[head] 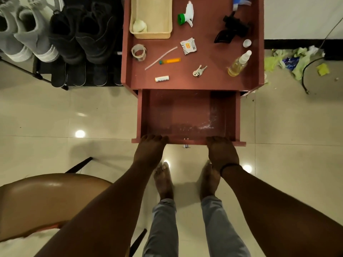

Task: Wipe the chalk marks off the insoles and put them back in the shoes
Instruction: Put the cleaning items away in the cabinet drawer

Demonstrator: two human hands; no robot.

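Observation:
Both my hands are on the front panel of an open reddish drawer (189,141). My left hand (150,150) holds the panel's left part, fingers curled over its top edge. My right hand (221,153) holds the right part the same way. The drawer has nothing in it except whitish dust at the front right. A grey pair of shoes (22,34) and a black pair of shoes (81,32) stand on a rack at the top left. Dark flat soles or insoles (78,75) show on the shelf beneath; I cannot tell which.
The reddish table top (213,58) carries a cream basket (151,35) with a pale wad, a tape roll (138,52), a white spray head (187,15), a yellow spray bottle (238,64), keys (199,70) and small items. A brown chair (46,199) stands at the lower left. Litter (295,60) lies on the floor at right.

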